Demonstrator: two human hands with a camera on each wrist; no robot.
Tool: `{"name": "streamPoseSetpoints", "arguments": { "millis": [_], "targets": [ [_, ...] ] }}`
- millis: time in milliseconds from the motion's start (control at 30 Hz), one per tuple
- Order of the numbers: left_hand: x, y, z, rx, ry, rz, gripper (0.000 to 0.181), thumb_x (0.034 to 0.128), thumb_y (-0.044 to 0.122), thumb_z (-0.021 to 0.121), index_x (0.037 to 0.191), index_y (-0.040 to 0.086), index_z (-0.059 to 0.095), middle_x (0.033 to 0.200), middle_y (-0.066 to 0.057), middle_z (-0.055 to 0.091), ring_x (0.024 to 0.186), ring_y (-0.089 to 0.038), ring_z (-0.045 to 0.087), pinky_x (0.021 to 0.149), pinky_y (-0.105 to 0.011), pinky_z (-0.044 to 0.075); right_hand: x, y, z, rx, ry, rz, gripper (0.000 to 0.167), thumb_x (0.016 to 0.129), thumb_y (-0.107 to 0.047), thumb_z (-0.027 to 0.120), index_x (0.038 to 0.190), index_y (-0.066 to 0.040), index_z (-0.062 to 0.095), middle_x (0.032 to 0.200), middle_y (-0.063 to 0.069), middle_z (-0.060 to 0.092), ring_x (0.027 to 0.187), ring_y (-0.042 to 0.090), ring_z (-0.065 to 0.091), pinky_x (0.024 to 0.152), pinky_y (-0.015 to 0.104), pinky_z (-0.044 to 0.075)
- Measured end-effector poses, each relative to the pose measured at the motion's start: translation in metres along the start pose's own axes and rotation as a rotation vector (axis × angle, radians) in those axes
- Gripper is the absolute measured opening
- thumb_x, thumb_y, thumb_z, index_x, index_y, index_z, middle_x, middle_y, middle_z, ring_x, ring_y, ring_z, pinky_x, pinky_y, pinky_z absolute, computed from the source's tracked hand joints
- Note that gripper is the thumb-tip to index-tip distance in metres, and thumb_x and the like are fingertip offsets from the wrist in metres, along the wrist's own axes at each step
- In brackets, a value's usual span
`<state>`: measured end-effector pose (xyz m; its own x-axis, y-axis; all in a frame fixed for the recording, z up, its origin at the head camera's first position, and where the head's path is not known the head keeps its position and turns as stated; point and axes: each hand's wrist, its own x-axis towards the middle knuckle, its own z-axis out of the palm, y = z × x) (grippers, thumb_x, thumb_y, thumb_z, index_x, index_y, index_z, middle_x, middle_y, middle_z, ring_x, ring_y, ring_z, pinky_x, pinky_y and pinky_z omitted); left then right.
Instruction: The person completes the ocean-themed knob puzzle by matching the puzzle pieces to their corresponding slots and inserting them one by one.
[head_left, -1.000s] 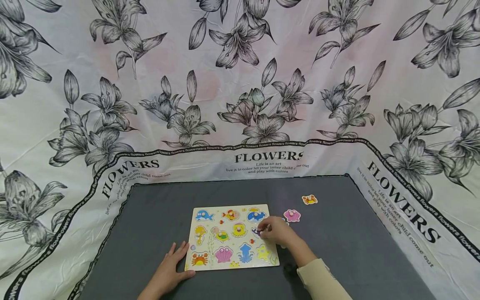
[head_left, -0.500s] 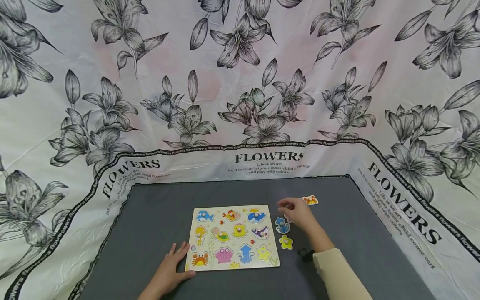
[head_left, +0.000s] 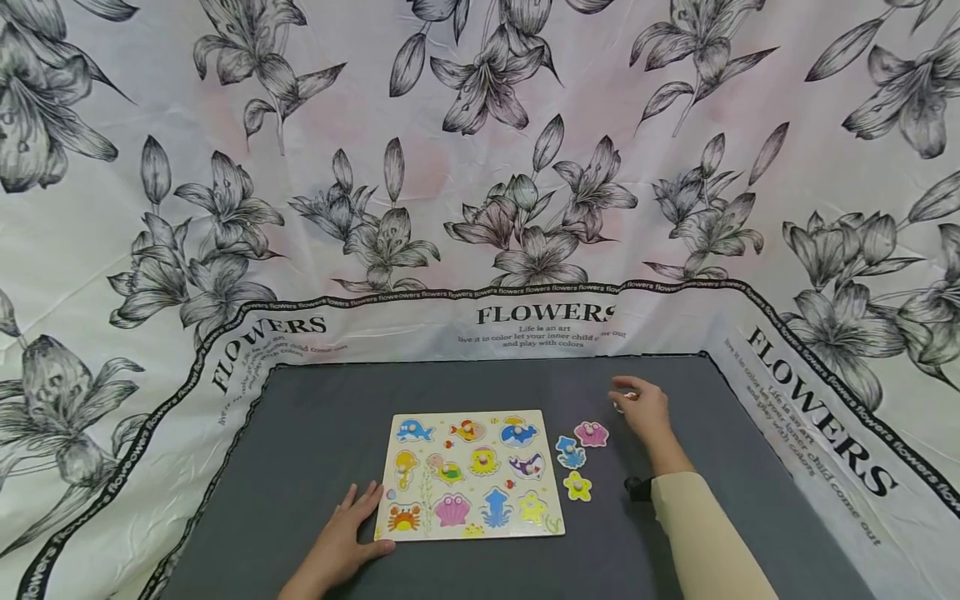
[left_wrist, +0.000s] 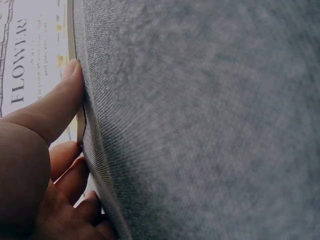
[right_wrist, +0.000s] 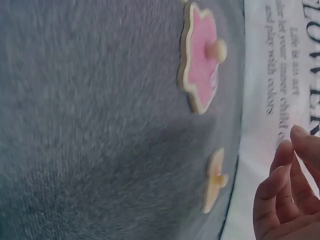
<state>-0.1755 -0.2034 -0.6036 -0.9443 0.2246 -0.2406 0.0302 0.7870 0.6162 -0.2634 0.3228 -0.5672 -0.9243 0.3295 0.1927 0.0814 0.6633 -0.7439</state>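
A wooden peg puzzle board [head_left: 442, 535] with sea-animal pictures lies on the grey table. My left hand [head_left: 337, 540] rests at its near left corner. Its fingers lie along the left side, and the thumb [left_wrist: 70, 97] touches the front edge. Over by the small orange crab piece [right_wrist: 214, 185], my right hand [head_left: 647, 414] hovers with loosely bent fingers and nothing in them. That hand partly hides the crab in the head view; the right wrist view shows a gap between them. A pink shell piece [head_left: 592, 434] with a knob lies nearer the board.
Just right of the board lie a blue squid piece [head_left: 571, 452] and a yellow star piece [head_left: 577, 486]. Grey cloth [head_left: 330, 417] covers the table. Behind it rises a white flower-printed curtain [head_left: 420, 333]. A black object [head_left: 637, 489] sits at the right wrist.
The right hand left the purple whale on the board and moved right and away, past the pink shell, to the crab piece. My left hand has stayed at the board.
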Motion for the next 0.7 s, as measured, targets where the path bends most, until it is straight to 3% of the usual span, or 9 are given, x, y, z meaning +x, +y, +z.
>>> {"name": "streamPoseSetpoints", "arguments": {
  "millis": [167,300,500,700],
  "targets": [
    [0.0,0.001,-0.002,-0.013,0.003,0.006,0.1,0.0681,0.046,0.089,0.153,0.012,0.046,0.161,-0.013,0.038,0.152,-0.048,0.017,0.114,-0.075,0.02,0.008,0.009,0.004,0.001,0.066,0.063,0.032,0.096,-0.012,0.069,0.125,0.001,0.068,0.129,0.024,0.065,0.125,0.043,0.055,0.099,0.055,0.048],
    [-0.001,0.0,-0.001,-0.02,0.004,-0.002,0.1,0.0679,0.044,0.089,0.153,0.012,0.046,0.161,-0.012,0.037,0.152,-0.047,0.016,0.115,-0.074,0.02,0.01,0.018,0.006,-0.021,0.066,0.124,0.034,0.097,-0.012,0.066,0.128,0.001,0.066,0.133,0.026,0.061,0.134,0.047,0.045,0.11,0.06,0.038],
    [-0.001,-0.001,-0.003,-0.009,0.012,-0.005,0.1,0.0685,0.044,0.089,0.153,0.013,0.046,0.162,-0.011,0.037,0.153,-0.046,0.016,0.115,-0.073,0.019,0.013,0.025,0.007,-0.08,0.012,0.163,0.037,0.098,-0.014,0.064,0.132,0.002,0.064,0.139,0.031,0.055,0.132,0.051,0.043,0.108,0.062,0.039],
    [-0.001,0.001,-0.003,-0.018,0.003,-0.009,0.1,0.0688,0.045,0.089,0.153,0.013,0.046,0.162,-0.011,0.037,0.153,-0.046,0.016,0.115,-0.074,0.019,0.015,0.028,0.009,-0.096,-0.018,0.189,0.037,0.099,-0.012,0.062,0.132,0.003,0.063,0.133,0.029,0.06,0.126,0.048,0.051,0.104,0.059,0.044]
  ]
}}
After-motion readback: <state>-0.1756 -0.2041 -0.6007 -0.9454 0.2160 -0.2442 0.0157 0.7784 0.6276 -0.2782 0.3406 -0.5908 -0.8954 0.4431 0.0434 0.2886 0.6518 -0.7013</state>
